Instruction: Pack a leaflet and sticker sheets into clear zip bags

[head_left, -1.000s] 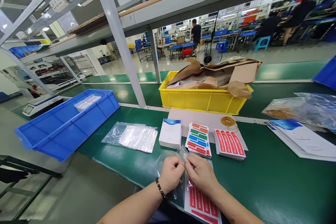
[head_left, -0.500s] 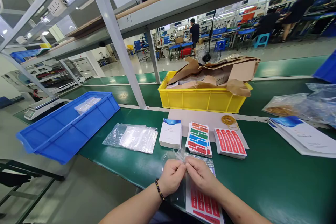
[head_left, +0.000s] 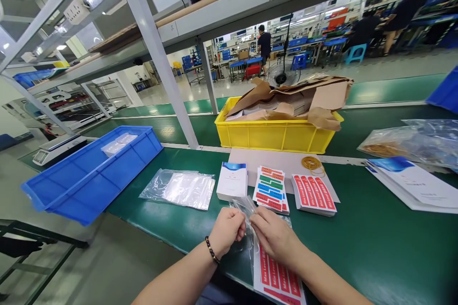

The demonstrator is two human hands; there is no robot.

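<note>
My left hand (head_left: pixel 227 229), with a beaded bracelet at the wrist, is closed on one side of a clear plastic bag (head_left: pixel 245 206). Pinching the other side of the bag's mouth, my right hand (head_left: pixel 274 233) is closed too. Some of the film hides behind my fingers. Below my right hand lies a sheet of red and white labels (head_left: pixel 277 279), partly covered by its palm. Just beyond the hands stand a stack of white booklets (head_left: pixel 232 183), a stack of multicoloured label sheets (head_left: pixel 271 188) and a stack of red label sheets (head_left: pixel 314 194).
Flat clear bags (head_left: pixel 182 189) lie left on the green table. A blue bin (head_left: pixel 89 176) sits at the far left; a yellow bin (head_left: pixel 275 136) with brown paper stands behind. Rubber bands (head_left: pixel 312 164) rest on cardboard. White booklets (head_left: pixel 411 183) are at right.
My hands have moved slightly apart, the left one shifting left and up. The bag's mouth now rises between them toward the booklet stack.
</note>
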